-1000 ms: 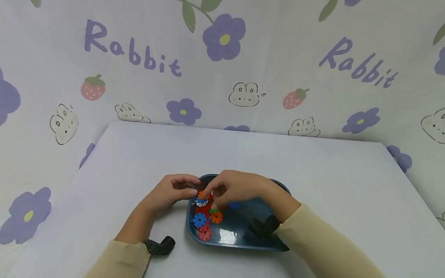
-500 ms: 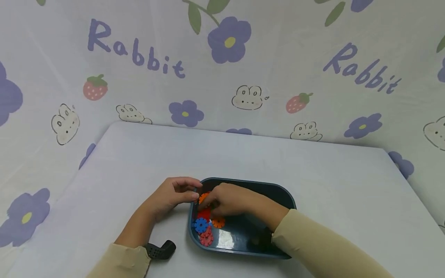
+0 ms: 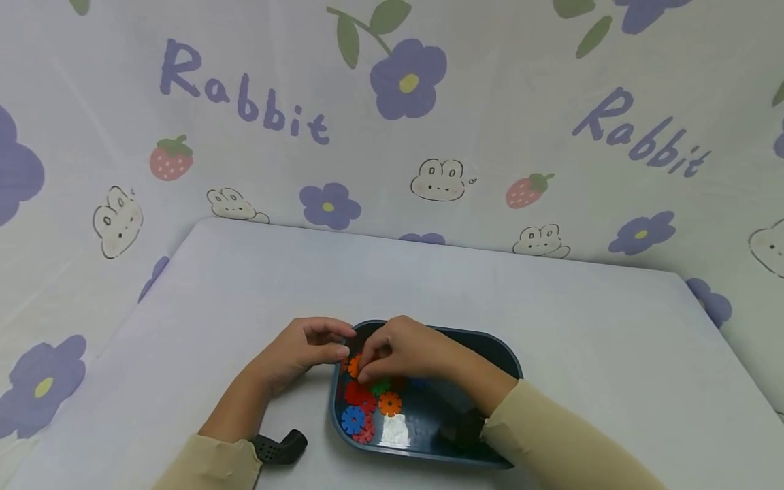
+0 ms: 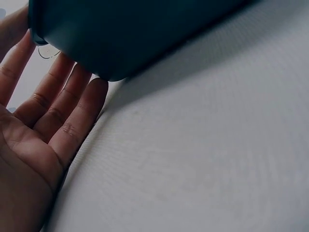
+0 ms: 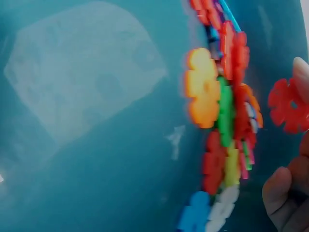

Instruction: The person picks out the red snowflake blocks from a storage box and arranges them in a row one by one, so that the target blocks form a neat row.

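Right wrist: notched red plastic disc (image 5: pixel 281 109)

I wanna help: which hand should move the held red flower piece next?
Probably the right hand: its fingers pinch the red flower piece; the left hand is at one corner of the tray.

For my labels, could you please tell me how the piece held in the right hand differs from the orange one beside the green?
The held piece is red, the orange piece orange. The right hand pinches the held piece, while the orange piece lies in the tray untouched. Both have notched, flower-like rims.
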`<state>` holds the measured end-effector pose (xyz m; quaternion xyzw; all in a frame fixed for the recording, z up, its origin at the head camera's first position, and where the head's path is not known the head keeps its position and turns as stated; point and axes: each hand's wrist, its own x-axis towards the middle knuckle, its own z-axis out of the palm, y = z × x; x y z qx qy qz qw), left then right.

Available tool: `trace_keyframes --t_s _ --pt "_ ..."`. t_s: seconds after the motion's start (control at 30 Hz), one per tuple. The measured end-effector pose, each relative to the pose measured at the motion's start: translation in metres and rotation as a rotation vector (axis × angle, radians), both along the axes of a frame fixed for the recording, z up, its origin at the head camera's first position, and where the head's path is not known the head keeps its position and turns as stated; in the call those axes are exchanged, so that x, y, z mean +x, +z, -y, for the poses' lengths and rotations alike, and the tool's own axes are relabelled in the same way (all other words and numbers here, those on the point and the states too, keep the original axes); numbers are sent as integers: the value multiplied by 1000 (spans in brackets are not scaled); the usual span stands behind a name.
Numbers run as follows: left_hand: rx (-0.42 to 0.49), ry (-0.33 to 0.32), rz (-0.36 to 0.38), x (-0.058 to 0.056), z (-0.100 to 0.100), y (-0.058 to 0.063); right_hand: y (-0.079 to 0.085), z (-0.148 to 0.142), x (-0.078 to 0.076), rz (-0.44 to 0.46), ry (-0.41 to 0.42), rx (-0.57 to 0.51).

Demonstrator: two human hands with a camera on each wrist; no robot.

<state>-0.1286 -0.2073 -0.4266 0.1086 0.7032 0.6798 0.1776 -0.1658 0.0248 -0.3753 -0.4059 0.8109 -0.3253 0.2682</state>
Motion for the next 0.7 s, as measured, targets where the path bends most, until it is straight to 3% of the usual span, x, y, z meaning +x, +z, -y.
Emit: trace_keyframes --t_s 0.07,0.27,0.53,0.7 --pt "-4 -2 0 -1 -1 0 4 -3 1 -19 -15 -26" --pt "1 -3 14 -1 -3 -1 27 -19 3 -185 -71 -156" --pt "-15 2 8 0 -5 -2 61 -57 12 -145 -242 -219" --pt "-44 22 -8 1 -2 -2 78 -71 18 -288 -282 -224"
